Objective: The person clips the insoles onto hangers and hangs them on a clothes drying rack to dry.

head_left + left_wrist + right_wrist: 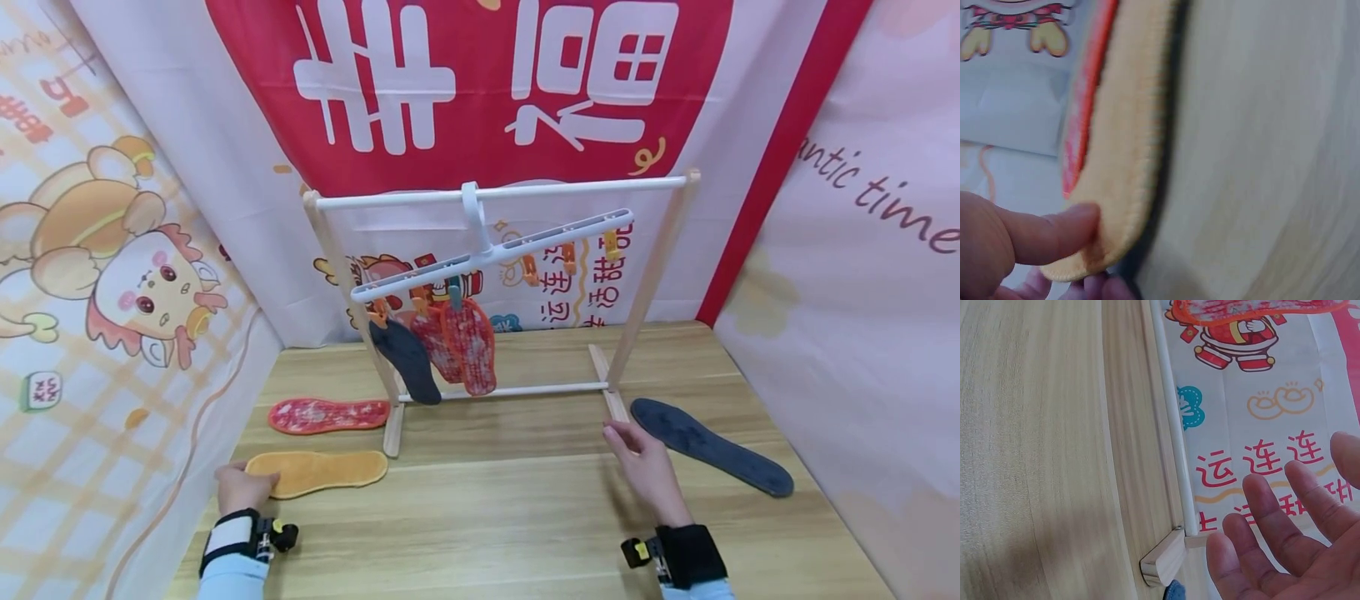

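Note:
My left hand (246, 487) pinches the left end of a yellow insole (322, 472). In the left wrist view the thumb (1063, 232) presses on its top face, with fingertips underneath. Just behind it a red patterned insole (328, 415) lies on the table. My right hand (647, 467) holds nothing and hovers near the rack's right foot, its fingers loosely spread in the right wrist view. Beside it lies a dark insole (712, 446). From a tilted white hanger (491, 254) hang a dark insole (406, 360) and two red ones (469, 346), held by clips.
The hanger hooks over the top bar (585, 190) of a wood-and-white rack standing on the wooden table (480, 517). Orange and yellow clips (611, 245) dangle from its raised right side without insoles. Printed cloths (847, 275) enclose the table at the back and sides.

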### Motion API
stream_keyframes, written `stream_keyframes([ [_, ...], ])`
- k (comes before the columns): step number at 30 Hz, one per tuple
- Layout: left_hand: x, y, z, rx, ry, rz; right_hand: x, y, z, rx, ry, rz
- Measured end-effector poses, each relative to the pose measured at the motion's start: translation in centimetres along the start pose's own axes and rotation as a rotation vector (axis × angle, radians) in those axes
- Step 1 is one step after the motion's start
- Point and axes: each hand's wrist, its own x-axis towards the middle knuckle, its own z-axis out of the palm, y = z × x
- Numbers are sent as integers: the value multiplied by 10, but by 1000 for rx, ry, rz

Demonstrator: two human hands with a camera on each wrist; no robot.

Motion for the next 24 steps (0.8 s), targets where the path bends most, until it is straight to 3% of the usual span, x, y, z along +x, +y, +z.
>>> stream_keyframes([
  [8, -21, 7, -5, -163, 25, -19, -4, -3, -1, 20, 2, 24],
  [13, -40, 22, -9, -338, 18, -21, -4, -4, -3, 35, -8, 32],
  [20, -78, 61, -14, -463, 83, 87, -3, -5, -5, 43, -6, 30],
  [24, -99, 79, -13, -501, 128, 182, -1, -7, -6, 33, -8, 29],
])
